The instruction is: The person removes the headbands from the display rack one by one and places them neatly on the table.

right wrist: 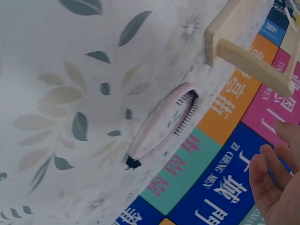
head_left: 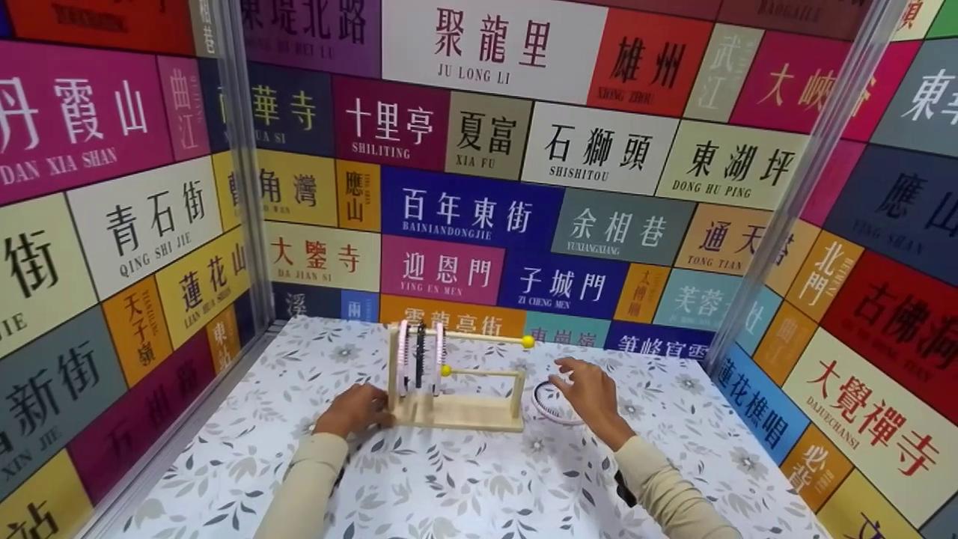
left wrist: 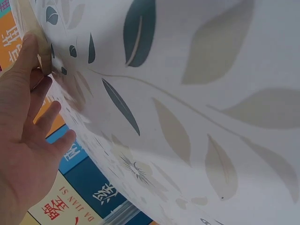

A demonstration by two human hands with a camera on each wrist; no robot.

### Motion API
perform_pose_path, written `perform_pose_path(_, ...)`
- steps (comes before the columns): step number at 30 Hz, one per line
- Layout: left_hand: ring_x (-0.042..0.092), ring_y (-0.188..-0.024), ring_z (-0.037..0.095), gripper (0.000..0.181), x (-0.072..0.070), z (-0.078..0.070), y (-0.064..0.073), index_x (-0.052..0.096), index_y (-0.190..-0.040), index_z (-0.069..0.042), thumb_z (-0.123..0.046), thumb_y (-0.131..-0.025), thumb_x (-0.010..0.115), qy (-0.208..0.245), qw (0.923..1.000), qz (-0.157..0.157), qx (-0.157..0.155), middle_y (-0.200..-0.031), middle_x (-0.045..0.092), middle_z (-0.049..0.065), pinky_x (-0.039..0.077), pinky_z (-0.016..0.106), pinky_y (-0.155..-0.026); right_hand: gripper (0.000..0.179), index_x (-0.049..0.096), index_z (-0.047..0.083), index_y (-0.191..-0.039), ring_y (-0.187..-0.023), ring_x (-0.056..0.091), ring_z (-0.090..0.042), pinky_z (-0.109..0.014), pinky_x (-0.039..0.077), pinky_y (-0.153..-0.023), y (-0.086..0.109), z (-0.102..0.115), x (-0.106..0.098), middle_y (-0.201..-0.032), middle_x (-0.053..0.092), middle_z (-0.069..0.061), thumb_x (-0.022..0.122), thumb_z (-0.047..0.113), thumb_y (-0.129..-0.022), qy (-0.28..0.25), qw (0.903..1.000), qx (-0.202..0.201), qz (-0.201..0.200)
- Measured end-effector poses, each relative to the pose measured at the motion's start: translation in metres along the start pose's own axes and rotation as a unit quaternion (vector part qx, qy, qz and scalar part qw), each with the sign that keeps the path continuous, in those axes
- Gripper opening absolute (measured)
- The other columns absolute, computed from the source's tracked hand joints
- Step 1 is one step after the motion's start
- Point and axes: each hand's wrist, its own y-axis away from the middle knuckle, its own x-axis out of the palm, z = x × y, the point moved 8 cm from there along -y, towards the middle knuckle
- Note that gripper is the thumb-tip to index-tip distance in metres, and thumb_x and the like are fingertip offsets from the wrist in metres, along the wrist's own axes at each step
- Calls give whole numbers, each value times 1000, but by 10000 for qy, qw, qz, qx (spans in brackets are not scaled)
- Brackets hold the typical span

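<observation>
A wooden stand with two rods tipped by yellow balls is on the table. Pink headbands and a black one hang on its upper rod, towards the left end. My left hand pinches the stand's left end between thumb and fingers, its other fingers loose in the left wrist view. To the right of the stand a pink toothed headband with dark tips lies on the table. Near it my right hand hovers, fingers loosely bent, apart from the headband in the right wrist view.
The table's patterned leaf cloth spreads around the stand. Panels printed with place names rise behind and on both sides, with metal posts at the corners.
</observation>
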Motion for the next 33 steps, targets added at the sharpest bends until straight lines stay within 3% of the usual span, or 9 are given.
perform_pose_path(5,66,-109,24,38,0,2,-2,77,-121,-11,-22,-86,87,-81,9999,40,-136,-117,74,5,51,50,-102,29,79,13,-115,-76,73,-22,-42,59,-60,-9,21,-7,-96,79,-7,85,24,-89,-103,9997,-218,-2)
perform_pose_path(10,66,-98,20,37,2,6,-3,78,-119,-11,-24,-85,87,0,9997,47,-234,-112,74,3,54,47,-94,31,79,14,-117,-73,73,-19,-39,57,-56,-16,38,-9,-98,80,-6,84,28,-90,-233,9996,-133,98)
perform_pose_path(16,65,-94,19,35,1,4,-2,78,-115,-11,-22,-84,88,100,9998,65,-143,-109,74,3,54,48,-92,30,79,16,-117,-70,71,-16,-37,57,-56,-19,57,-10,-98,79,-5,83,30,-90,-428,9987,-187,189)
perform_pose_path(22,66,-96,20,34,0,6,-4,78,-114,-12,-22,-84,88,132,9998,19,-139,-109,74,3,54,47,-93,32,78,15,-119,-70,71,-13,-34,57,-57,-24,79,-3,-100,80,-3,83,32,-91,-576,9971,-314,385)
perform_pose_path(29,60,-82,16,29,-2,0,0,79,-111,-11,-26,-87,86,-168,9998,-42,-39,-98,72,0,53,41,-79,33,78,15,-119,-72,73,-15,-35,59,-59,-26,101,6,-100,80,-4,83,29,-90,-822,9945,-456,468)
perform_pose_path(33,60,-83,16,32,-3,-1,3,77,-116,-11,-25,-88,85,-82,9998,7,-174,-102,71,1,54,39,-78,30,79,16,-115,-72,73,-14,-33,58,-59,-28,113,12,-99,80,-3,84,31,-89,-814,9938,-563,499)
